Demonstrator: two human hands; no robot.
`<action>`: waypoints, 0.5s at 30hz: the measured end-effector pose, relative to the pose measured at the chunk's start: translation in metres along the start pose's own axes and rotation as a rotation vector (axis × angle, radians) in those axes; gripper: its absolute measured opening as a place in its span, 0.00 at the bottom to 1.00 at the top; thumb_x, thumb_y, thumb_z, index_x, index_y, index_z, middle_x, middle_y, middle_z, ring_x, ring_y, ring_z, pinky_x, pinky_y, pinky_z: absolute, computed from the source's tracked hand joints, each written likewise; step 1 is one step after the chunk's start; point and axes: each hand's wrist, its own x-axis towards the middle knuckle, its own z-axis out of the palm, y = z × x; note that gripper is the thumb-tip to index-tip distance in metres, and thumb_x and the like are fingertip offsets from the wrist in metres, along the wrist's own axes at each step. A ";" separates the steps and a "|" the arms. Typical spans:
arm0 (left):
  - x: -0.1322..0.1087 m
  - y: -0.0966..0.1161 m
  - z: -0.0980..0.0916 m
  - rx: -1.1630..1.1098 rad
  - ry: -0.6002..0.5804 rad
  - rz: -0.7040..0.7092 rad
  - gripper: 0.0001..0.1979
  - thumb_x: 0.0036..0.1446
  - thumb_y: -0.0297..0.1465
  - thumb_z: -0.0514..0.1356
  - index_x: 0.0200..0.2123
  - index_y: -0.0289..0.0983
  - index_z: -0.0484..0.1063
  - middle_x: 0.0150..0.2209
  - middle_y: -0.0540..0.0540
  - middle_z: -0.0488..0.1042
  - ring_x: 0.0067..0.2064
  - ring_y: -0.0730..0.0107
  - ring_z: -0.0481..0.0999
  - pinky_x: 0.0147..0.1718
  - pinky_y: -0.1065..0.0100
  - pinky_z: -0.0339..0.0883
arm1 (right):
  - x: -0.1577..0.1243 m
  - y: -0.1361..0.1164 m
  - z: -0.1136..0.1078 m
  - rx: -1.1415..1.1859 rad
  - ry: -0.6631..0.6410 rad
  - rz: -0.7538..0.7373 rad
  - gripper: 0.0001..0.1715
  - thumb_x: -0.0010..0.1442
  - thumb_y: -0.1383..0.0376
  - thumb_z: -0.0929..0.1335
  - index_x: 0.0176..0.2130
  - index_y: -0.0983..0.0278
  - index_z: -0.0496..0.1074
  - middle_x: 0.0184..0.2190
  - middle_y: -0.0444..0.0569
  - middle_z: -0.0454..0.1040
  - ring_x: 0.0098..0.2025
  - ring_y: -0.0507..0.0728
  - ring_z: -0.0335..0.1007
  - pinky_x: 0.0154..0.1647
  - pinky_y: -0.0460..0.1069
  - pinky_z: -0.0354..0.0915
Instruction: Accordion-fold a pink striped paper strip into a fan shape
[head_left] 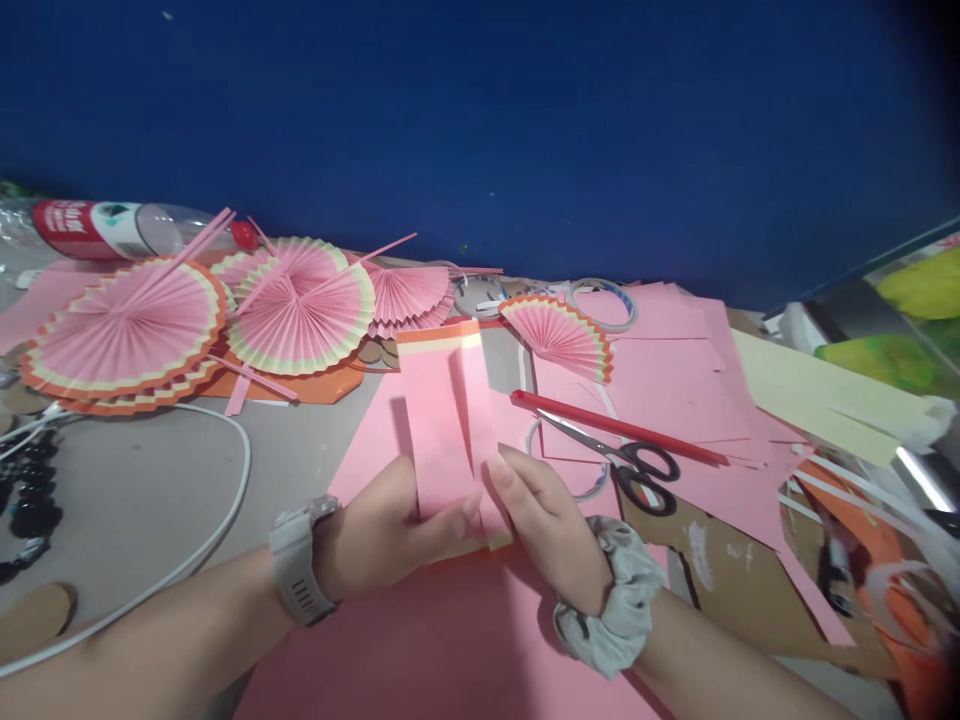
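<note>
My left hand (390, 530) and my right hand (544, 520) pinch the near end of a long pink paper strip (450, 420) with cream and orange bands at its ends. The strip lies folded lengthwise over a larger pink sheet (450, 640). My left thumb presses on top of the strip, and my right fingers curl against its right edge. A grey watch sits on my left wrist and a grey scrunchie on my right wrist.
Black-handled scissors (630, 465) and a red stick (615, 427) lie just right of my hands. Several finished pleated paper fans (127, 335) fill the back left, one smaller fan (559, 335) in the middle. A white cable (225, 500), tape rolls, loose pink sheets and a bottle (105, 228) surround them.
</note>
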 end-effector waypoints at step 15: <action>-0.001 -0.006 0.001 0.126 -0.062 -0.050 0.12 0.61 0.35 0.49 0.32 0.34 0.67 0.27 0.50 0.67 0.29 0.73 0.64 0.31 0.73 0.63 | 0.001 -0.003 0.004 0.045 0.113 -0.008 0.20 0.64 0.57 0.56 0.24 0.62 0.50 0.22 0.40 0.48 0.24 0.49 0.46 0.25 0.44 0.51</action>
